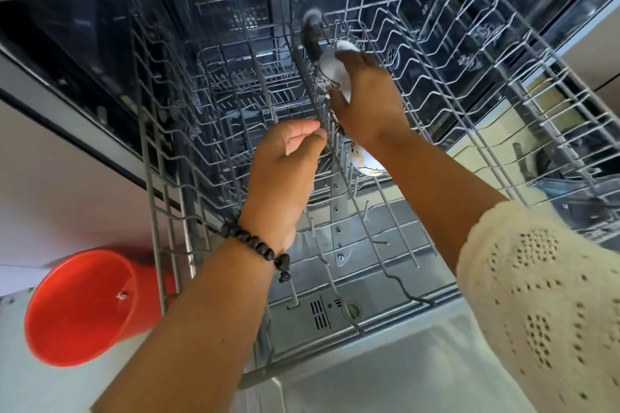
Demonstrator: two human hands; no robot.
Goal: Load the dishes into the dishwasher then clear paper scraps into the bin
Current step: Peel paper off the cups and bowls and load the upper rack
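Right hand [365,100] fingers grip white bowl [330,72] over rack [469,131]; left hand [285,164] fingers pinch tine.

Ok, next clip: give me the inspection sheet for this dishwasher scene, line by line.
Surface: pulled-out wire rack of the open dishwasher; door panel below it.
Job's things: white patterned dish at the tines under the right hand; a second patterned piece beneath the right wrist.
Clutter: red bucket at left; no paper scraps seen.
Grip: right hand holds the dish; left hand pinches a rack tine, beaded bracelet on the wrist.
Cables: nothing seen.
Surroundings: cream knit sleeve; pale cabinet fronts.
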